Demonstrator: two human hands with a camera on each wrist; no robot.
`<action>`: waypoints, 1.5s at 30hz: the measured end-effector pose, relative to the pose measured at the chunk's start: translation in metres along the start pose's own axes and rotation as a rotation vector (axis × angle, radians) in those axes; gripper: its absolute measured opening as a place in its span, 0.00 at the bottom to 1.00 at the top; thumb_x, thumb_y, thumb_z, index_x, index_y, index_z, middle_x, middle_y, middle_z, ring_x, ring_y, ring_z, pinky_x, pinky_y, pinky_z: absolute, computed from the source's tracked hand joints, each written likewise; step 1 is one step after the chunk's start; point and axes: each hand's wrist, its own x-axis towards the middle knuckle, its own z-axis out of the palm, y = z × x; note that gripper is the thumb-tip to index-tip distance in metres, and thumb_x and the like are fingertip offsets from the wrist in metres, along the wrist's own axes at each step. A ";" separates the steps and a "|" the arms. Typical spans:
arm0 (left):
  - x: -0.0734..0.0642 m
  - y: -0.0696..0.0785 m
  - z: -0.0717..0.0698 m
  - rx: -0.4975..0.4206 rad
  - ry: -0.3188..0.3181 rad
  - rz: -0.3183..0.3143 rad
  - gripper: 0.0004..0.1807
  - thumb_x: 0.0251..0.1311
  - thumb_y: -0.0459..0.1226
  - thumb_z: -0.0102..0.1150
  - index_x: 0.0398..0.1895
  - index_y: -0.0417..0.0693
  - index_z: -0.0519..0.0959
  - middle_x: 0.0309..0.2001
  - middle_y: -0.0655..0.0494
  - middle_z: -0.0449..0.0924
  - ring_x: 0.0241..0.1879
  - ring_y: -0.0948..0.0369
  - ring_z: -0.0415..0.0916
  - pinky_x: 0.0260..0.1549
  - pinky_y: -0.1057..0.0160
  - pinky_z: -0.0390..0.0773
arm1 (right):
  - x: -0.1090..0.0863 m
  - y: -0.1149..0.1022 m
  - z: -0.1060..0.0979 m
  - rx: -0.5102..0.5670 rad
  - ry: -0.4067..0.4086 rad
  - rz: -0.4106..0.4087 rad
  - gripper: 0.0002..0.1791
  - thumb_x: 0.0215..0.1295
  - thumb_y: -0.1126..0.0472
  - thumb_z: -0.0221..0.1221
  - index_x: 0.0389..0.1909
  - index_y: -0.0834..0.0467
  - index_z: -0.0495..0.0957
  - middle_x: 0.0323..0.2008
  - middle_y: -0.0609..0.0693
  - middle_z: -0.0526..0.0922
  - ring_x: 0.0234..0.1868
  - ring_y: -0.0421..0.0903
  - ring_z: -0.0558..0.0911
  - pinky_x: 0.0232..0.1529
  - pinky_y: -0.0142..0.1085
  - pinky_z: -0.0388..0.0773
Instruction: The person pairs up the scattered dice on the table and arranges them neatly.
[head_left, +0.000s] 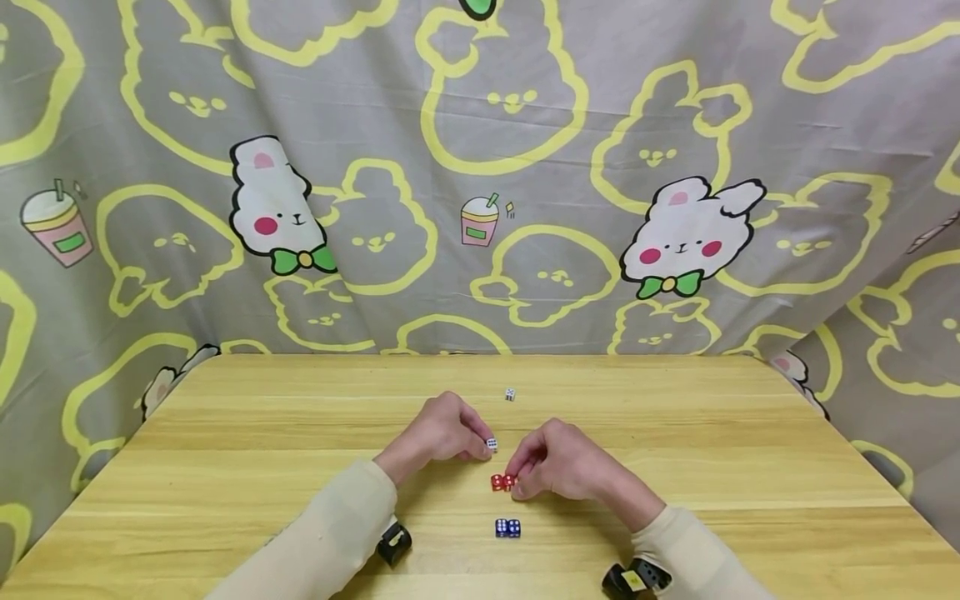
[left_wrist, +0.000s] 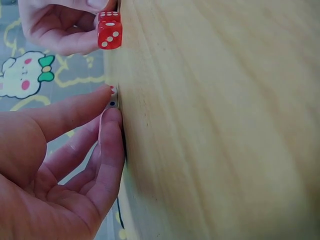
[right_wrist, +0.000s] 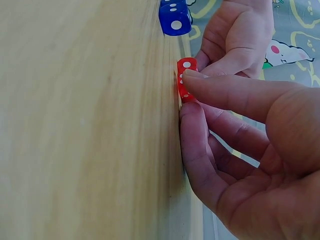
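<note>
My left hand pinches a white die between thumb and fingertips, low over the table; in the left wrist view the fingers mostly cover that white die. Closer to me, my right hand has its thumb and fingertips on the right one of two red dice, which sit side by side. The right wrist view shows the thumb partly over the red die. Two blue dice stand touching each other, nearer to me than the red pair. Another white die lies alone beyond both hands.
The dice stand on a light wooden table. A grey curtain with yellow outlines and white rabbits hangs along its far edge and sides. Black wrist devices sit at both of my cuffs.
</note>
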 end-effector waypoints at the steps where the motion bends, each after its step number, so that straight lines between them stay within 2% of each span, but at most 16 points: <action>1: 0.000 0.000 0.000 0.006 0.003 0.002 0.05 0.52 0.31 0.81 0.31 0.46 0.91 0.31 0.57 0.90 0.25 0.62 0.82 0.29 0.67 0.81 | 0.000 0.000 0.000 0.000 0.001 0.001 0.10 0.49 0.67 0.80 0.31 0.54 0.90 0.25 0.45 0.86 0.30 0.40 0.81 0.33 0.31 0.76; 9: 0.000 0.001 0.001 0.025 0.016 0.000 0.07 0.50 0.31 0.82 0.31 0.46 0.92 0.30 0.57 0.90 0.26 0.63 0.82 0.29 0.67 0.80 | 0.001 0.001 0.000 0.010 -0.002 0.006 0.10 0.49 0.68 0.80 0.31 0.54 0.90 0.25 0.46 0.86 0.30 0.41 0.82 0.34 0.31 0.77; 36: 0.002 0.003 0.001 0.034 -0.003 0.003 0.06 0.51 0.31 0.82 0.30 0.47 0.91 0.31 0.58 0.90 0.28 0.62 0.82 0.30 0.67 0.80 | -0.001 -0.001 -0.003 0.015 0.001 0.030 0.09 0.53 0.66 0.79 0.34 0.54 0.90 0.27 0.47 0.85 0.30 0.41 0.79 0.33 0.32 0.75; 39: 0.001 0.002 0.001 0.035 0.000 -0.002 0.06 0.51 0.31 0.81 0.30 0.47 0.91 0.30 0.58 0.90 0.28 0.62 0.81 0.31 0.67 0.79 | 0.000 -0.001 -0.003 0.043 -0.008 0.036 0.09 0.55 0.64 0.78 0.36 0.56 0.89 0.28 0.48 0.85 0.29 0.42 0.79 0.32 0.33 0.76; 45: 0.001 0.002 0.000 0.025 -0.015 -0.003 0.05 0.53 0.30 0.80 0.31 0.47 0.91 0.31 0.58 0.90 0.28 0.61 0.81 0.32 0.66 0.79 | -0.001 -0.001 -0.009 0.132 -0.037 0.034 0.10 0.63 0.60 0.74 0.42 0.60 0.88 0.30 0.49 0.87 0.30 0.43 0.84 0.34 0.37 0.85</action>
